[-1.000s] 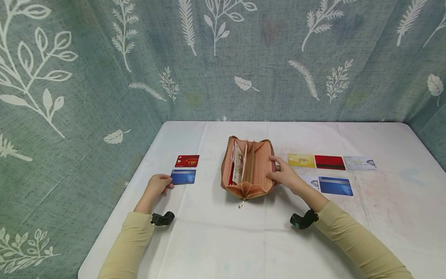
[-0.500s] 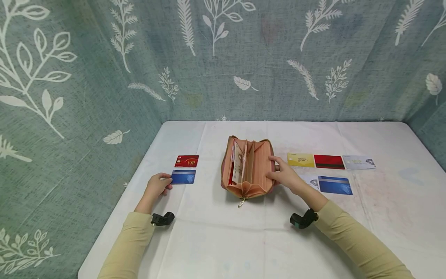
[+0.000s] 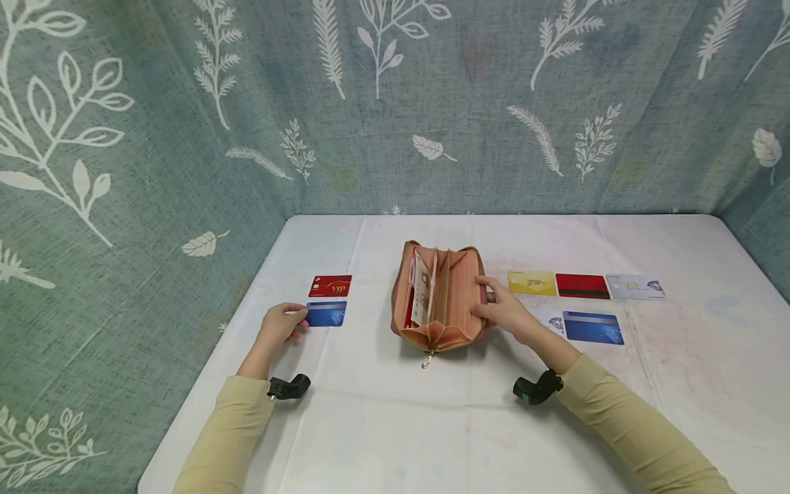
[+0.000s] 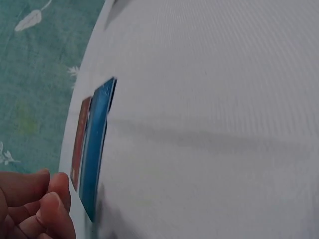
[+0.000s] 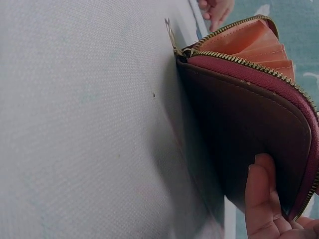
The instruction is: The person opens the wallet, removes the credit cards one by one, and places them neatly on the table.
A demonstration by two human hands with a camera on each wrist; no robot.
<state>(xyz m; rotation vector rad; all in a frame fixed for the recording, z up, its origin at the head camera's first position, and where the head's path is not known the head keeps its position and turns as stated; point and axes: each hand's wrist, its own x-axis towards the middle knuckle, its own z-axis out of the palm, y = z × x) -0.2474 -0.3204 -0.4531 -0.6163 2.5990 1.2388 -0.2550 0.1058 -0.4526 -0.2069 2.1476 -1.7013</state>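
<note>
My left hand point(image 3: 282, 325) is at the left end of a blue card point(image 3: 326, 313) with a silver stripe, thumb and forefinger close together there. In the left wrist view, a pale, straight-edged sliver point(image 4: 79, 206) lies between the fingertips and the blue card's body. Just beyond it sits a red VIP card point(image 3: 330, 286). A pink zip-around wallet point(image 3: 459, 302) stands spread wide, compartments upward, with papers and cards point(image 3: 422, 291) in its left part. My right hand point(image 3: 507, 313) grips the wallet's right side; in the right wrist view, fingers press its dark outer cover point(image 5: 234, 124).
Right of the wallet, a yellow card point(image 3: 531, 283), a red striped card point(image 3: 583, 287) and a silver card point(image 3: 636, 287) form a row. Nearer lie another blue card point(image 3: 593, 328) and a white card point(image 3: 553, 321) partly behind my right hand. A leaf-print curtain point(image 3: 395, 137) surrounds the white table point(image 3: 395, 439).
My left hand has shifted slightly right and up, and less of the blue card's left end shows. The right hand and wallet have stayed in place.
</note>
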